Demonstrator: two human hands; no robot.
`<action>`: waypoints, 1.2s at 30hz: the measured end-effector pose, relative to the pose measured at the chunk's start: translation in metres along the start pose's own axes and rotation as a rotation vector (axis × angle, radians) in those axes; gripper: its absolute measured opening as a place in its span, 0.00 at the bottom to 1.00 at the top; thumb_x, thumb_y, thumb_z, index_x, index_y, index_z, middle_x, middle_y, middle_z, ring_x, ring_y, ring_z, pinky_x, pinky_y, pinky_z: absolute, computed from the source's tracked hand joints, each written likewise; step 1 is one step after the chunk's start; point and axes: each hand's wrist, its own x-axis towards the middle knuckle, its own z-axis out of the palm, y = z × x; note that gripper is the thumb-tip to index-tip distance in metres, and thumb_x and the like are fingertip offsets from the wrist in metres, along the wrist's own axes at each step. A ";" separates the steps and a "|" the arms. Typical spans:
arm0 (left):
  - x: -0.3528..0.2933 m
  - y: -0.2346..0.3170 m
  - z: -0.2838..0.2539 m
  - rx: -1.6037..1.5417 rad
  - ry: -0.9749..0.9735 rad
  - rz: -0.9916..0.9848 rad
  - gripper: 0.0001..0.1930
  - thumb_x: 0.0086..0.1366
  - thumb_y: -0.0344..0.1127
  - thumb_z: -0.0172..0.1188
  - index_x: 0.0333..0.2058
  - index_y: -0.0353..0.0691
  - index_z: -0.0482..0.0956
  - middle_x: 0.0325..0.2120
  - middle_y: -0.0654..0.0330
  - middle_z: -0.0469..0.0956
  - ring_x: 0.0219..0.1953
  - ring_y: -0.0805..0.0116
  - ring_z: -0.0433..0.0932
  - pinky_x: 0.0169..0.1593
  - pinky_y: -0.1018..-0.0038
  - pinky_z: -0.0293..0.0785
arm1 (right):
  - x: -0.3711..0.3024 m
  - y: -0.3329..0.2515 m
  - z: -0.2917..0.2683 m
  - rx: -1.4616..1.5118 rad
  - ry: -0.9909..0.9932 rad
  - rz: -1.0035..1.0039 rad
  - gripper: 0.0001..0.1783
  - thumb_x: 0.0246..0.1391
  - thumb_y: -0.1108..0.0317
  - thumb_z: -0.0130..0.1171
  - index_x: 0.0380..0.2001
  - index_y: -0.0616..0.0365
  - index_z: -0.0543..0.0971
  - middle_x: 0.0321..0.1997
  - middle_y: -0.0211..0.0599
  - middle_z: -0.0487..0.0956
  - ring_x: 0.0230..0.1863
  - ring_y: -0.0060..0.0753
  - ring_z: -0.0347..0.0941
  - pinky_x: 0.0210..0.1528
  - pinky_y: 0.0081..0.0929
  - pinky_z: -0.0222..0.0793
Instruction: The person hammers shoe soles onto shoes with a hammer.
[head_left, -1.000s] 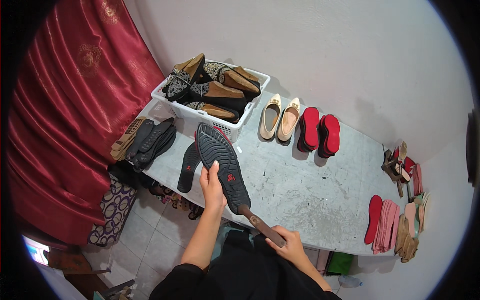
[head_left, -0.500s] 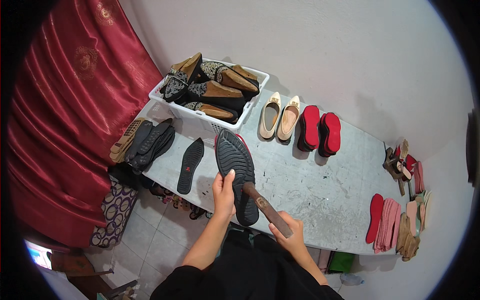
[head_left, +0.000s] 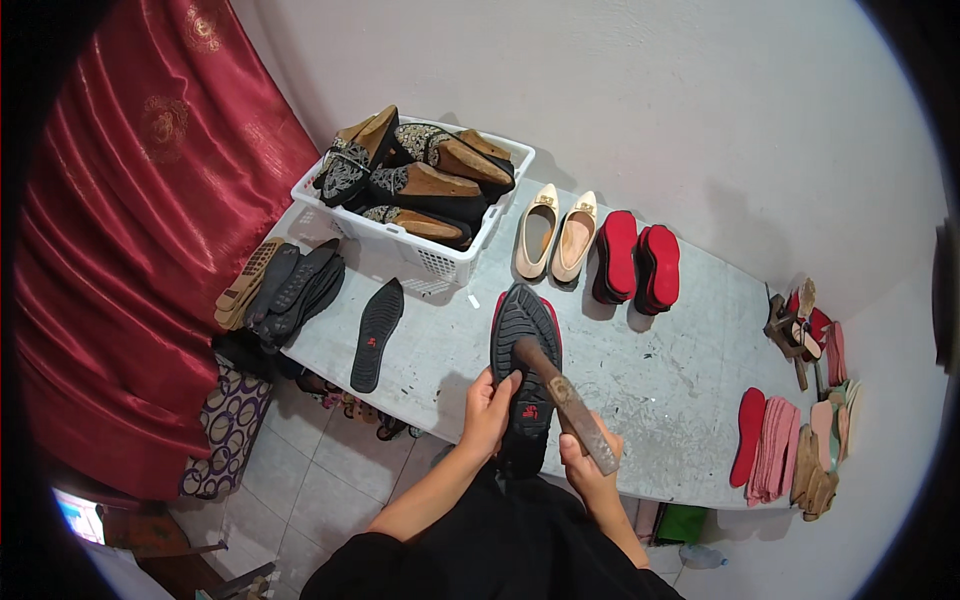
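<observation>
My left hand [head_left: 487, 412] is closed round the side of a shoe [head_left: 532, 385], its thumb over the edge of the sole. The shoe is turned bottom up, toe pointing away from me, showing a ridged black sole with a red edge at the toe. In my right hand [head_left: 597, 455] is a hammer [head_left: 565, 402] with a long rusty brown head. One end of the head is over the middle of the sole; whether it touches I cannot tell. The hammer's handle is mostly hidden. Left of the shoe, a loose black sole [head_left: 378, 335] lies on the table.
A white basket [head_left: 462, 268] of black shoes on wooden lasts stands at the back. Cream flats [head_left: 572, 240] and red-topped sole stacks [head_left: 657, 268] are right of it. Stacked soles [head_left: 300, 290] lie left, pink insoles [head_left: 775, 450] right. A red curtain [head_left: 130, 250] hangs at the left.
The shoe, my left hand and the hammer have moved right. The shoe now points straighter away from me, and the red mark on its sole shows.
</observation>
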 end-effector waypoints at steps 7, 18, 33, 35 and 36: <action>-0.004 0.004 0.004 0.035 -0.053 0.007 0.10 0.63 0.29 0.52 0.42 0.32 0.72 0.36 0.62 0.76 0.36 0.79 0.73 0.42 0.81 0.70 | 0.015 0.023 -0.007 0.124 0.091 0.061 0.14 0.48 0.62 0.59 0.31 0.64 0.75 0.16 0.35 0.72 0.17 0.21 0.68 0.21 0.20 0.62; -0.001 0.002 -0.010 0.037 -0.021 -0.028 0.09 0.62 0.28 0.53 0.41 0.32 0.72 0.35 0.62 0.76 0.36 0.79 0.73 0.41 0.81 0.70 | 0.054 -0.011 0.005 -0.030 0.049 -0.079 0.13 0.47 0.65 0.59 0.32 0.64 0.75 0.19 0.38 0.73 0.19 0.24 0.70 0.24 0.21 0.65; 0.015 0.020 -0.025 0.035 0.138 0.055 0.09 0.62 0.31 0.53 0.40 0.33 0.73 0.34 0.62 0.76 0.34 0.79 0.72 0.41 0.81 0.69 | -0.005 0.016 0.022 -0.002 -0.009 -0.050 0.09 0.48 0.67 0.57 0.30 0.61 0.75 0.15 0.35 0.71 0.16 0.25 0.68 0.21 0.22 0.63; 0.021 0.022 -0.021 0.025 0.149 0.068 0.09 0.62 0.31 0.53 0.39 0.33 0.73 0.34 0.62 0.76 0.34 0.79 0.72 0.40 0.81 0.69 | -0.021 0.042 0.024 0.034 -0.021 -0.012 0.09 0.47 0.68 0.58 0.31 0.61 0.75 0.16 0.35 0.71 0.17 0.23 0.69 0.21 0.22 0.63; 0.024 0.025 -0.021 0.009 0.157 0.088 0.10 0.62 0.32 0.52 0.39 0.33 0.73 0.34 0.62 0.76 0.34 0.78 0.73 0.40 0.80 0.69 | -0.028 0.047 0.023 0.073 -0.042 0.035 0.08 0.47 0.69 0.58 0.31 0.60 0.75 0.16 0.35 0.72 0.18 0.21 0.69 0.21 0.21 0.63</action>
